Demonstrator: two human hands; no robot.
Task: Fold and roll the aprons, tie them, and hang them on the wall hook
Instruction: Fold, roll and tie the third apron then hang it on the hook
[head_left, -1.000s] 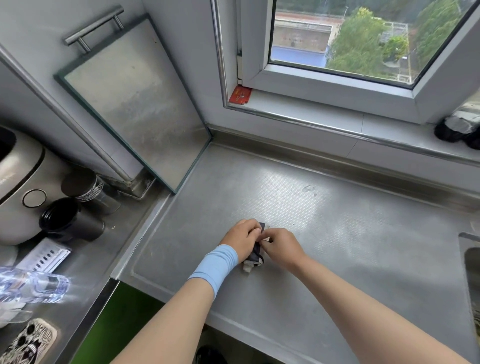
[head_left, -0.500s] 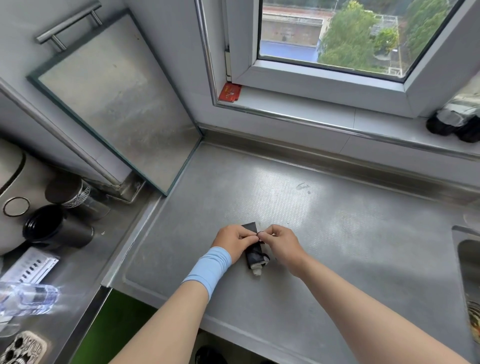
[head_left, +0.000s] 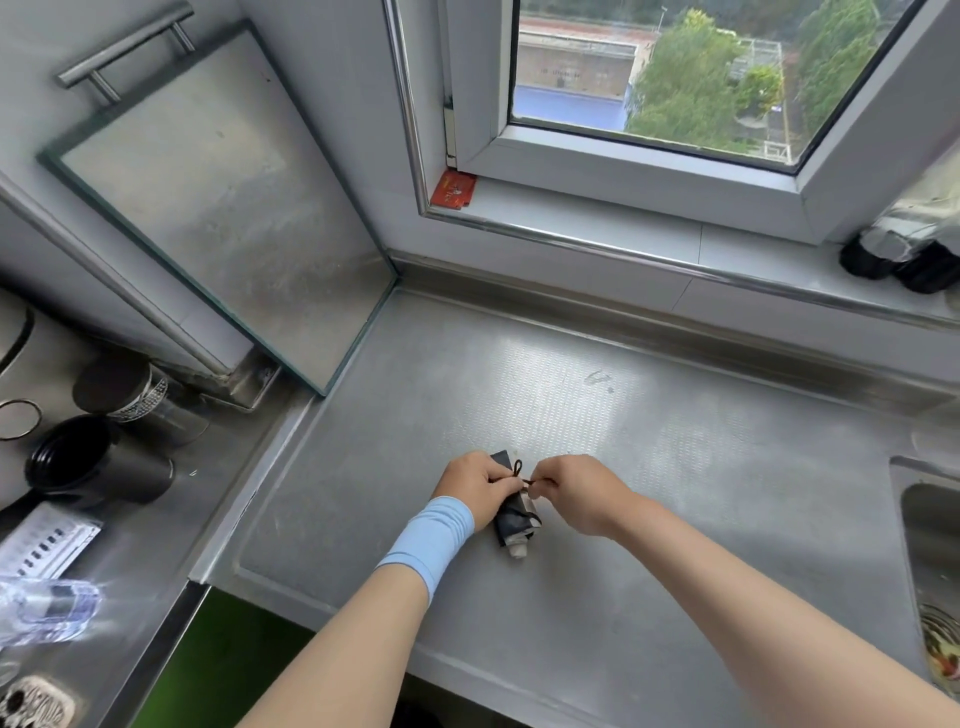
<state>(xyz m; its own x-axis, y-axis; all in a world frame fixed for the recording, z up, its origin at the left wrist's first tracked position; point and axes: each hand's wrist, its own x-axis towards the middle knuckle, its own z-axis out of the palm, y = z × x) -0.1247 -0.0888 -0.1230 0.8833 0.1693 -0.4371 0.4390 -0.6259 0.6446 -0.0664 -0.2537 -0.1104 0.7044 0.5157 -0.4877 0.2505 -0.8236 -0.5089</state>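
Observation:
A small dark apron roll (head_left: 513, 519) with a pale end lies on the steel counter (head_left: 649, 467) between my hands. A thin dark string (head_left: 518, 472) loops over its top. My left hand (head_left: 475, 488), with a light-blue wristband, pinches the string against the roll from the left. My right hand (head_left: 576, 491) pinches the string's other end just to the right of the roll. No wall hook is in view.
A glass panel (head_left: 223, 208) leans against the left wall. Dark cups (head_left: 93, 467) and a water bottle (head_left: 47, 608) stand on the lower left counter. A sink (head_left: 930, 571) opens at the right edge. Dark items (head_left: 904, 260) sit on the window sill.
My hands have drawn slightly apart, pulling the string taut above the roll. More of the roll now shows below my fingers.

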